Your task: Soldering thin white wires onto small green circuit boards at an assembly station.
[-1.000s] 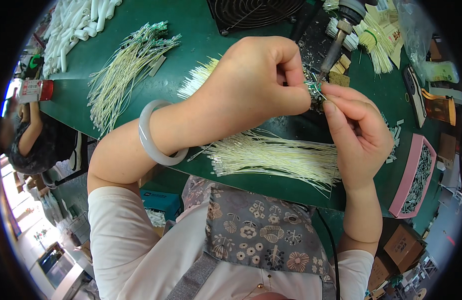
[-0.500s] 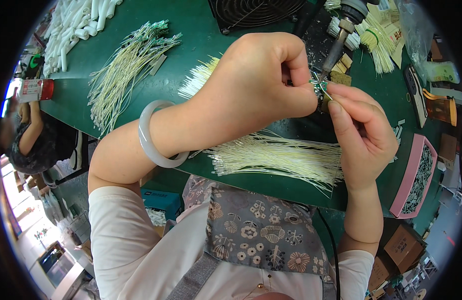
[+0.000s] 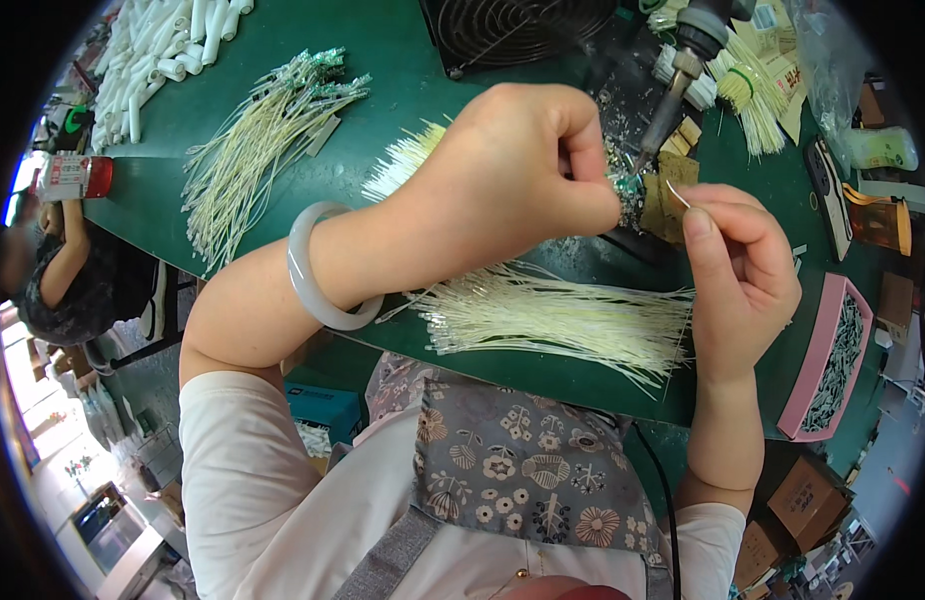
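Note:
My left hand [image 3: 543, 165], closed in a pinch, holds a small green circuit board [image 3: 628, 184] that shows past its fingertips. Just beyond it, the soldering iron [image 3: 666, 115] points down with its tip close to the board. A thin silvery wire [image 3: 680, 196] sticks out from between the thumb and forefinger of my right hand [image 3: 738, 250]. Its free end is bare and apart from the board. Below my hands lies a bundle of pale yellow wires [image 3: 563, 315] across the green table [image 3: 403, 60]. My left fingertips are partly hidden.
A tan sponge pad [image 3: 668, 200] sits beside the iron, and a black fan [image 3: 513, 30] stands behind. More wires [image 3: 268, 150] and white tubes [image 3: 168, 55] lie left. On the right are a pink box of small parts [image 3: 818, 370] and a phone [image 3: 829, 195]. Another person [image 3: 68, 270] sits left.
My right hand has moved right, drawing the wire away from the iron's tip. My left hand has shifted slightly left and nearer with the circuit board. Faint smoke shows near the iron.

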Tool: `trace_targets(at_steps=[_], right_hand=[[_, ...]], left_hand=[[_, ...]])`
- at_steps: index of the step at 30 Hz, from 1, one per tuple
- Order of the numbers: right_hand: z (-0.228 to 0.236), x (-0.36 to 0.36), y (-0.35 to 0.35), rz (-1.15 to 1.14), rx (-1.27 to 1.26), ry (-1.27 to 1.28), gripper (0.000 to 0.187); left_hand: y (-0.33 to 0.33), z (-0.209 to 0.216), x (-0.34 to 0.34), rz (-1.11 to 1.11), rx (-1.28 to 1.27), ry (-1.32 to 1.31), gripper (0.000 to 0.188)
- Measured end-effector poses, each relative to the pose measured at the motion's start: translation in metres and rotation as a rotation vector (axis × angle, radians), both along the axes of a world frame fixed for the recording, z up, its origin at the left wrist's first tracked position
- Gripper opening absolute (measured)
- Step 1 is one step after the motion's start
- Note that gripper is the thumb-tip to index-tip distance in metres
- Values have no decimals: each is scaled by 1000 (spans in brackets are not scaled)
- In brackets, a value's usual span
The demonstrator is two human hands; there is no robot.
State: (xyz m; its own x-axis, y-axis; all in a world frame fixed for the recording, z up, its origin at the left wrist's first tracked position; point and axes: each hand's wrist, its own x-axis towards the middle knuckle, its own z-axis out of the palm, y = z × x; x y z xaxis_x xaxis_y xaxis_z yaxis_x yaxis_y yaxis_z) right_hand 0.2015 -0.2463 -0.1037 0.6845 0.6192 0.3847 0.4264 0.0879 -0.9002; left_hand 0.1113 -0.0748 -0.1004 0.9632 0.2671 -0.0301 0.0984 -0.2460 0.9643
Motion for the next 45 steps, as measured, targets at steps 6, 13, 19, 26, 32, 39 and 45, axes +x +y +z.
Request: trace_targets(at_steps=[6,13,19,26,32,39,45], right_hand=[[4,-3,-5,18,-195,-59,18],[3,-9,-10,184,-290,-499,25],[2,-12,-14,258,-219,-594,24],[3,-13,-11,259,-170,-569,24],[-3,-15,-15,275,-161,-571,24],[-7,-12,-14,268,-166,-582,23],[-3,-9,-8,258,-154,-581,22]], left_hand=[[-1,-1,-6,-23,-221,75,11],[-15,4,-31,-133,-31,34,12],[-15,5,-43,-190,125,-58,13],[58,2,-55,15,658,-45,13],[59,-5,-57,-12,896,-3,8],[57,-4,-64,-32,858,-15,9],[63,1,-65,-42,874,12,9]])
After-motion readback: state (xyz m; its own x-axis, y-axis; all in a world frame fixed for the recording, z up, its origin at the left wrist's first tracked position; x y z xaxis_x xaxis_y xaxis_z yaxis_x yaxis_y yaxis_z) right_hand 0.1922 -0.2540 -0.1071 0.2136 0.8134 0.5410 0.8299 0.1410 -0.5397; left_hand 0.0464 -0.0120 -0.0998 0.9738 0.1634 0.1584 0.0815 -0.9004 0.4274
